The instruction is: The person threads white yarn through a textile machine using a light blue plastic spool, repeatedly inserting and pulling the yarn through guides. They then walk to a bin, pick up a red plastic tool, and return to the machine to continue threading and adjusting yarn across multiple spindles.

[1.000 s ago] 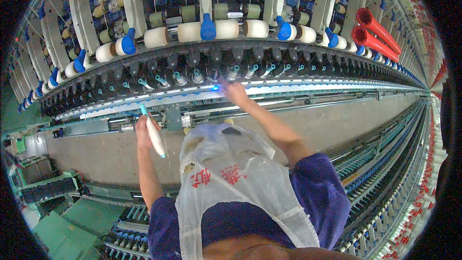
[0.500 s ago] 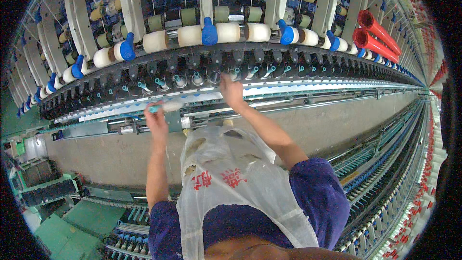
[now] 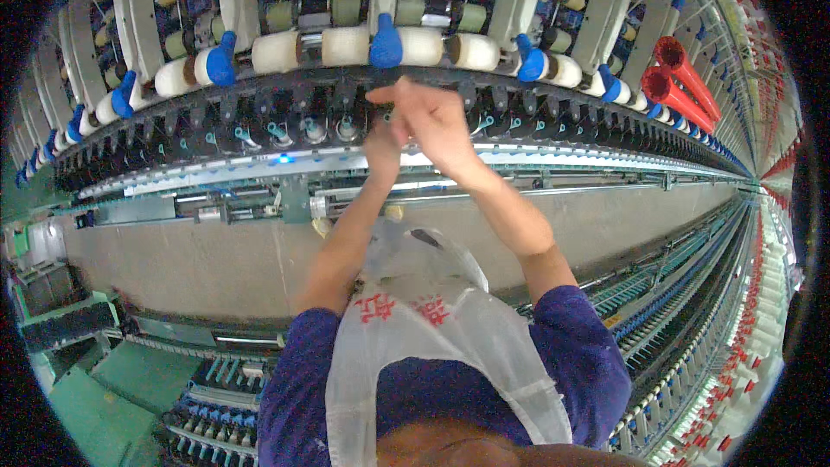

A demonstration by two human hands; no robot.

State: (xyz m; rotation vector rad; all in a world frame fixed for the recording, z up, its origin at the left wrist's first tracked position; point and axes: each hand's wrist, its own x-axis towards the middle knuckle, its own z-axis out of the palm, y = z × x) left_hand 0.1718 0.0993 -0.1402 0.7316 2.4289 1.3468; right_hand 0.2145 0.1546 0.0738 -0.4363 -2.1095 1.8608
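**Working both hands at one spot on the spinning frame**

We have both hands up at the dark row of spindle stations [image 3: 259, 134], around 12 o'clock in the view. Our right hand [image 3: 437, 121] sits just right of our left hand [image 3: 385, 145], the two touching or nearly so, below the blue holder [image 3: 386, 41] and the cream bobbins [image 3: 346, 46] on the rail above. The right fingers [image 3: 389, 93] are drawn together toward the left, as if pinching something fine; the left fingers are curled, but we cannot tell what, if anything, either hand holds, since any thread is too thin to see.

To do this well, we judge that we should keep the hands close and steady on this one station, work with the fingertips only, and stay off the neighbouring stations at 9 and 3 o'clock. The white plastic bag [image 3: 432, 329] hangs at our chest at 6 o'clock, so we keep our elbows from catching it.
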